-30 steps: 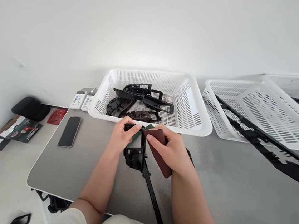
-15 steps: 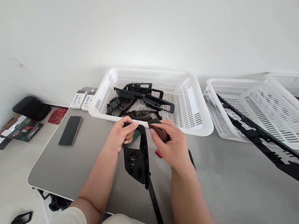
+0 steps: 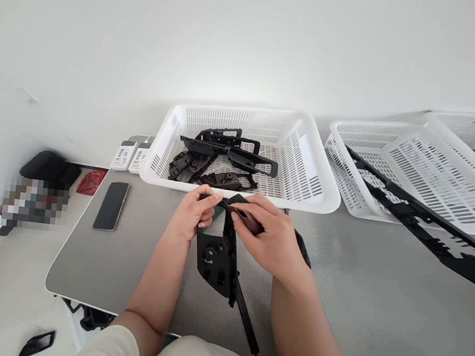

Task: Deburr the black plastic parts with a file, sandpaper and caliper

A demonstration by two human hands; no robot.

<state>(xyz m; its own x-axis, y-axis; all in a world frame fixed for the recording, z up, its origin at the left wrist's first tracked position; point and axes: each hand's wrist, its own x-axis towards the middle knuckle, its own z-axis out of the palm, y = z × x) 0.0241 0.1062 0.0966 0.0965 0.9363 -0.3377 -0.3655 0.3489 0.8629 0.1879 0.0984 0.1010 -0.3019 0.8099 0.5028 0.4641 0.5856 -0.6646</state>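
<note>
My left hand (image 3: 196,210) is closed on the top corner of a black plastic part (image 3: 216,260), whose narrow arm hangs down toward the table's front edge. Between the fingers of my right hand (image 3: 269,233) is a folded dark brown and green sheet (image 3: 251,220). One end of that sheet lies against the upper frame of the black part, close to my left fingertips. Behind both hands, a white basket (image 3: 323,202) holds several similar black parts (image 3: 231,155).
A phone (image 3: 111,206) lies at the table's left, with two white boxes (image 3: 130,157) behind it. To the right, a long black part (image 3: 425,219) leans over the rim of another white basket (image 3: 351,211). A red bag (image 3: 91,182) is on the floor.
My right hand has moved left with the folded sheet, which now meets the black part's upper frame. My left hand keeps its hold on the part.
</note>
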